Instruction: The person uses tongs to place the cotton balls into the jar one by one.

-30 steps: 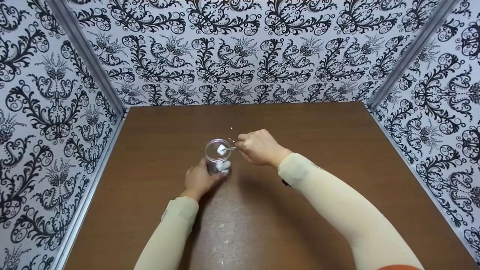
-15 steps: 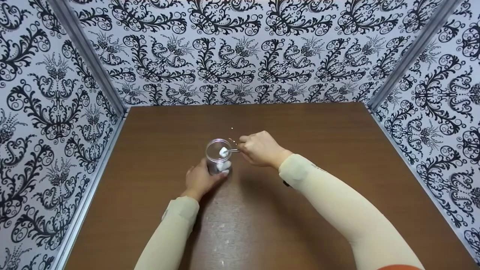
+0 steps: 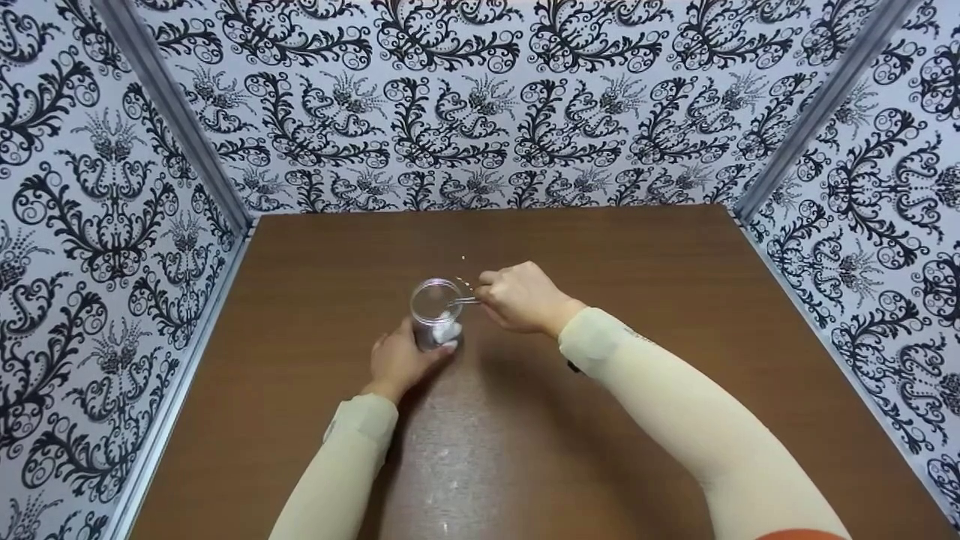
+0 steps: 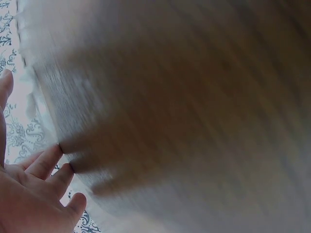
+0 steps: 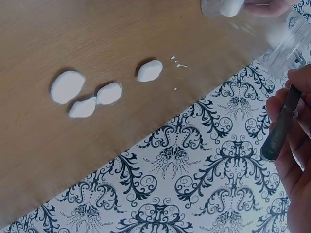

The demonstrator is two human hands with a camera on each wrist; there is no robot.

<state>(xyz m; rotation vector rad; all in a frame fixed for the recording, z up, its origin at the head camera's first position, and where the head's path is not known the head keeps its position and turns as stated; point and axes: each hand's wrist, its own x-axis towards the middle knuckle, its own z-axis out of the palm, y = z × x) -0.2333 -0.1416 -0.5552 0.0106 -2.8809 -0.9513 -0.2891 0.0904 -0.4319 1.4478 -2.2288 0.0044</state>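
Observation:
A clear jar (image 3: 436,301) stands on the brown table, with white cotton balls (image 3: 447,331) inside near its bottom. My left hand (image 3: 401,358) grips the jar's lower side from the near left; in the left wrist view its fingers (image 4: 46,162) show at the left edge. My right hand (image 3: 521,296) pinches metal tweezers (image 3: 466,300), whose tips point left into the jar's mouth with no cotton visible between them. In the right wrist view, the tweezers' rounded end (image 5: 273,148) sticks out of the right hand (image 5: 296,131).
Several loose cotton balls (image 5: 68,87) lie on the table in the right wrist view; the head view does not show them. Small white bits (image 3: 465,282) are scattered beyond the jar. Patterned walls (image 3: 480,105) enclose the table (image 3: 637,247) at the back and sides.
The cotton ball that the tweezers held at the jar's mouth has left the tips and now lies lower, among those inside the jar. Both hands stay nearly still.

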